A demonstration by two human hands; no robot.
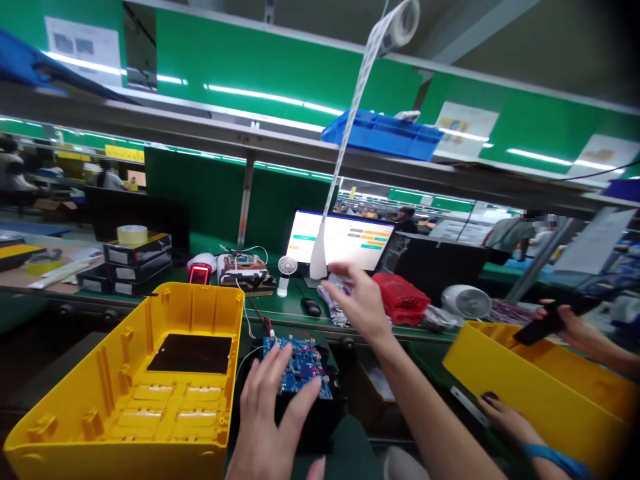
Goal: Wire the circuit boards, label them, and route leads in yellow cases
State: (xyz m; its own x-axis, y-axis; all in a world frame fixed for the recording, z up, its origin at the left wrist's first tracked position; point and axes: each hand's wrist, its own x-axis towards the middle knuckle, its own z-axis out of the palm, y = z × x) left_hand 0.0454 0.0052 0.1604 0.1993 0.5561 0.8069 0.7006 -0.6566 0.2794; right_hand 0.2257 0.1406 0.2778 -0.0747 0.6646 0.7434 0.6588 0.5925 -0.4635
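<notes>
My left hand (275,407) is open, its fingers spread over the near side of a blue circuit board (300,363). The board sits on a black unit in front of me, and wires run from its far edge. Whether my fingertips press on the board, I cannot tell. Raised beyond it, my right hand (363,303) has thumb and fingers apart with nothing visible between them. It is close to the lower end of a white label strip (319,257), which hangs from a roll (404,23) overhead. To the left stands a large yellow housing (75,380) with a dark panel (191,353) inside.
On the bench's back are a red-lit scanner (200,270), small white fan (287,270), mouse (311,307), monitor (345,237) and red bag (400,298). At right, a co-worker's hands (575,327) are at another yellow housing (530,380), one holding a black object.
</notes>
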